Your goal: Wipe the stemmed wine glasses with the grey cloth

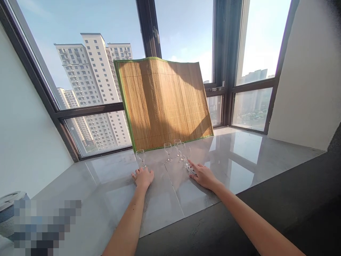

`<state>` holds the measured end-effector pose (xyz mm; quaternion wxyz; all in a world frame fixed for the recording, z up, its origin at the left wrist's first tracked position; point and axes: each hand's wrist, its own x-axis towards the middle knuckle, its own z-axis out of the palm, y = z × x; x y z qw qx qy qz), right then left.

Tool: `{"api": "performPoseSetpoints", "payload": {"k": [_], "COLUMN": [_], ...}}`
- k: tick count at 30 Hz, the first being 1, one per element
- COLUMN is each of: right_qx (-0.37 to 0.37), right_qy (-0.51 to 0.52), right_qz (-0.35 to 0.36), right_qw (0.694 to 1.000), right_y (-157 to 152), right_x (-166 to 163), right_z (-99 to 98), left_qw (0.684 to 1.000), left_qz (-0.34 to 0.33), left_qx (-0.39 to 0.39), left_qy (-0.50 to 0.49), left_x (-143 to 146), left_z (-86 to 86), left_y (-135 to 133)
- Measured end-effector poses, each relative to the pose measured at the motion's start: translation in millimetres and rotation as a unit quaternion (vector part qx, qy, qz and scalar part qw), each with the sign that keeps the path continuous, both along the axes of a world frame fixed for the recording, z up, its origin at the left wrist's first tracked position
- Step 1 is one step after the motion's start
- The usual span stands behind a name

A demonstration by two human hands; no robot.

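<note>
Several small clear stemmed glasses stand upright on the grey sill. One glass (140, 156) is by itself on the left, right in front of my left hand (143, 177), which rests low on the sill with its fingers spread near the foot of that glass. To the right, a glass (167, 152) stands beside a close group that includes another glass (182, 151). My right hand (204, 175) is at the near edge of this group, its index finger stretched toward the nearest glass (187, 154). Between its thumb and fingers is a small white coiled or folded thing (191, 170), too small to name.
A bamboo mat (165, 103) with green edging leans against the window behind the glasses. The shiny tiled sill (106, 199) ends at a dark front edge. Dark window frames (226, 64) rise behind, with a wall on each side. A partly blurred object (13, 201) is at lower left.
</note>
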<state>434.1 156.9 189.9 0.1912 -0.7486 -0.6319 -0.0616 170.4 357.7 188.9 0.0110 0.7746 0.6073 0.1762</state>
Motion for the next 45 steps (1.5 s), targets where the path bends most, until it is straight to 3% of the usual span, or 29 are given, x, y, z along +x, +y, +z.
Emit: {"api": "performPoseSetpoints", "payload": {"k": [5,11,14,17,21,25,32,36,45], "right_qx": [0.060,0.267,0.283,0.212,0.076,0.040,-0.024,-0.015,-0.017], "right_qy": [-0.039,-0.049,-0.026,0.006,0.057,0.076,0.053,0.071,0.066], "right_qz": [0.055,0.162,0.178,0.129,0.048,0.042,0.085,0.129,0.236], "right_qw": [0.996,0.949,0.942,0.969,0.994,0.995,0.995,0.989,0.969], "right_y": [-17,-71,-76,-56,-16,9,33,48,92], "right_x": [-34,-113,-128,-107,-46,-4,2,-5,-68], "right_z": [21.9,92.9,110.9,89.9,30.8,-3.4,-5.3,-5.4,-4.1], "left_qw": [1.000,1.000,1.000,0.999,0.999,0.999,0.992,0.980,0.937], "left_qz": [-0.014,-0.015,-0.017,-0.022,-0.030,-0.024,-0.015,-0.042,-0.088], "left_qx": [-0.004,0.000,-0.007,-0.025,-0.039,-0.017,0.084,0.126,0.144], "left_qy": [-0.010,-0.014,-0.013,-0.007,-0.003,-0.014,-0.090,-0.145,-0.305], "left_x": [-1,0,-1,-2,-4,-4,-1,0,-2], "left_z": [-0.8,-3.3,-3.5,-3.4,-2.8,-1.4,3.8,10.7,22.2], "left_y": [0,3,5,7,7,7,3,-2,-7]}}
